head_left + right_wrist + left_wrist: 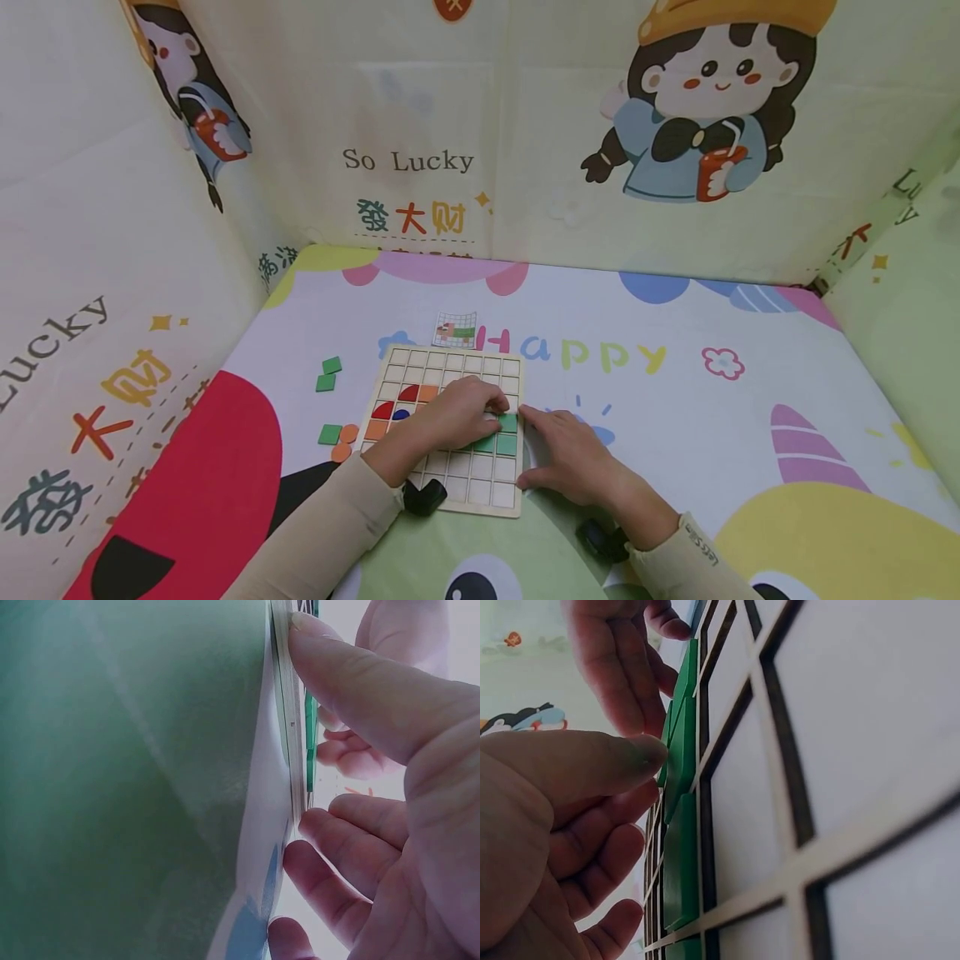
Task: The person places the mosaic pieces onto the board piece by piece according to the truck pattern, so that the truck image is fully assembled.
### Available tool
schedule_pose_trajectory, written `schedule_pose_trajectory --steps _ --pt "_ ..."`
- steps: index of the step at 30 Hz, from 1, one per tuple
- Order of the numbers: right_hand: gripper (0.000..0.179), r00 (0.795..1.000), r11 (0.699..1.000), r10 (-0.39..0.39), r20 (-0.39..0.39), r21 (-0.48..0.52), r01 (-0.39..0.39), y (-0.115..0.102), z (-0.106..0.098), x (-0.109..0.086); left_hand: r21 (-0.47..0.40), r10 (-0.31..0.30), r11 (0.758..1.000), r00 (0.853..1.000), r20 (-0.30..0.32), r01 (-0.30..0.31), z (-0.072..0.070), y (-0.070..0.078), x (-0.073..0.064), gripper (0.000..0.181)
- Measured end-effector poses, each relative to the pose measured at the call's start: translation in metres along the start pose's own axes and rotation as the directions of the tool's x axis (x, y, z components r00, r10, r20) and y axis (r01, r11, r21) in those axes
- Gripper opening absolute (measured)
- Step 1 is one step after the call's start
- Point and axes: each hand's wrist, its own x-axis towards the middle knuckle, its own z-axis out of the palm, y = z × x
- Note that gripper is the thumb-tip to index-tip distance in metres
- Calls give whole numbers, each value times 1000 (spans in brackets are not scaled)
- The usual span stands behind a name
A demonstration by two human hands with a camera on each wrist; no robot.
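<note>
As the left hand (465, 410) pinches a tile (681, 754), the outspread right hand (573, 456) touches the board (480, 492) near “Happy” (567, 355).

open counter (675, 400) runs right of the right hand (573, 454) to the side cloth wall (915, 275); that hand blocks the right edge of the grid board (480, 492); the left hand (461, 412) covers the middle cells, beside the green squares (507, 445), and its sleeve (330, 525) bars the near left approach; loose squares (330, 434) and orange discs (348, 433) crowd the left side; a picture card (454, 330) lies at the far edge; the far rows and near right cells can be reached from above
</note>
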Motion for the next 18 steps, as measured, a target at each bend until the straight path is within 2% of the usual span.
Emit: schedule_pose_trajectory --steps 18 --pt "93 1000 1000 -3 -2 -8 3 1 1 1 -16 35 999 999 11 -35 0 -2 3 23"
